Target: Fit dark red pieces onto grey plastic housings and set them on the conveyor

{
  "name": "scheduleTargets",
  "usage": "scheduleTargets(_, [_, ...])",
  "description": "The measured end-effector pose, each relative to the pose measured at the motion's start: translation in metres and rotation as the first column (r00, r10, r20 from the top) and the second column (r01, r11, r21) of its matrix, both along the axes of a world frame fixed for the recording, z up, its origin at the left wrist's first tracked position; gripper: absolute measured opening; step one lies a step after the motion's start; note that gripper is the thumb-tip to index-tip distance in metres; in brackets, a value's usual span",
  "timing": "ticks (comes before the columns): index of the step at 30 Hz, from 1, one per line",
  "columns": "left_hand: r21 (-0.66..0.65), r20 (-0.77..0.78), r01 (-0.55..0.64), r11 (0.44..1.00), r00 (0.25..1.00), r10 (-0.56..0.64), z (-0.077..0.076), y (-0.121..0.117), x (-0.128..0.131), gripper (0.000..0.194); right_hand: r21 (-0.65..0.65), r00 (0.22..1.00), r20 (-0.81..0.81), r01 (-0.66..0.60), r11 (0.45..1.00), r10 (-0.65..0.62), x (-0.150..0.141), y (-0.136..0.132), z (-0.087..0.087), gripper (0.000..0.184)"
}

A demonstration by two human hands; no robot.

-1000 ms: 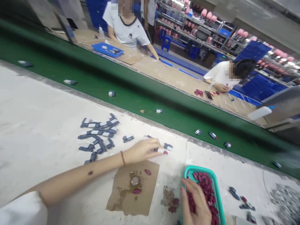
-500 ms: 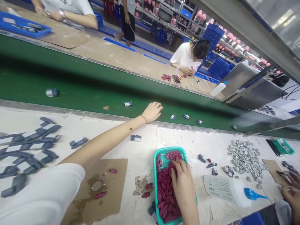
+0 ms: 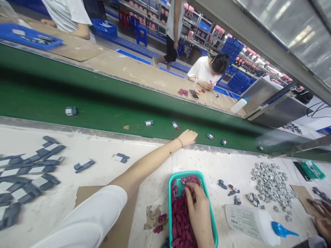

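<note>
My left hand (image 3: 188, 137) reaches out to the near edge of the green conveyor belt (image 3: 103, 106). Its fingers lie loosely apart and I see nothing in them. A small grey piece with a red tip (image 3: 175, 125) lies on the belt just beyond it, to the left. My right hand (image 3: 198, 206) is down in a teal basket (image 3: 171, 182) full of small maroon pieces (image 3: 181, 220), with the fingertips curled and pinched into the pile.
Dark blue-grey flat parts (image 3: 31, 172) lie at left, two more (image 3: 121, 157) near my forearm. A heap of grey pieces (image 3: 271, 181), a white bottle with a blue nozzle (image 3: 253, 222), cardboard (image 3: 121, 227) and another person's hands (image 3: 323, 217) are nearby. More assembled pieces (image 3: 210, 136) ride the belt; people work across it.
My left hand went from the table by the cardboard out to the belt, then drew back to its near edge. A red-tipped piece now lies there. My right hand stayed in the basket.
</note>
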State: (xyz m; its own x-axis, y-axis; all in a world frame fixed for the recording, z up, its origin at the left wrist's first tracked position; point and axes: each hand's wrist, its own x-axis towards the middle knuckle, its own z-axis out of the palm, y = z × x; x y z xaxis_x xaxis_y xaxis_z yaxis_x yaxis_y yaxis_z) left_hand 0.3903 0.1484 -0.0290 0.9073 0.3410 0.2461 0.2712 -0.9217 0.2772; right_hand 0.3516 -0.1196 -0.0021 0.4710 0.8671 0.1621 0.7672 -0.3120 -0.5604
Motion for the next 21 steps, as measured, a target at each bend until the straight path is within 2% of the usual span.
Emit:
scheduleTargets(3, [-0.023, 0.020, 0.029, 0.999, 0.999, -0.029, 0.011, -0.005, -0.004, 0.032, -0.004, 0.997, -0.071, -0.023, 1.000, 0.022, 0.003, -0.001, 0.000, 0.028])
scheduleTargets(5, [-0.036, 0.053, 0.057, 0.998, 0.997, -0.055, 0.017, -0.005, -0.020, 0.032, 0.008, 0.996, -0.092, -0.018, 1.000, 0.018, 0.007, -0.002, -0.001, 0.032])
scheduleTargets(7, [-0.043, 0.080, 0.116, 0.992, 0.990, -0.112, 0.020, -0.002, -0.049, 0.034, 0.027, 0.993, -0.117, 0.004, 1.000, -0.001, 0.009, -0.003, -0.002, 0.036])
scheduleTargets(11, [-0.054, 0.054, 0.297, 0.953, 0.954, -0.294, 0.018, 0.007, -0.124, 0.033, 0.045, 0.985, -0.174, 0.021, 0.999, -0.013, 0.007, 0.000, 0.002, 0.034])
scheduleTargets(14, [-0.088, 0.035, 0.333, 0.939, 0.943, -0.331, 0.014, 0.017, -0.167, 0.027, 0.081, 0.974, -0.224, 0.001, 0.997, 0.017, 0.005, 0.003, 0.008, 0.031])
scheduleTargets(17, [-0.125, 0.082, 0.189, 0.974, 0.980, -0.180, 0.008, 0.033, -0.179, 0.022, 0.131, 0.952, -0.305, 0.051, 0.990, -0.008, 0.004, 0.005, 0.011, 0.031])
scheduleTargets(19, [-0.165, 0.128, 0.023, 0.986, 0.992, -0.002, 0.004, 0.046, -0.174, 0.026, 0.136, 0.917, -0.396, 0.107, 0.985, -0.045, 0.004, 0.005, 0.011, 0.034])
scheduleTargets(21, [-0.225, 0.151, -0.112, 0.968, 0.977, 0.148, -0.001, 0.058, -0.163, 0.028, 0.135, 0.867, -0.495, 0.146, 0.980, -0.061, 0.003, 0.005, 0.011, 0.038])
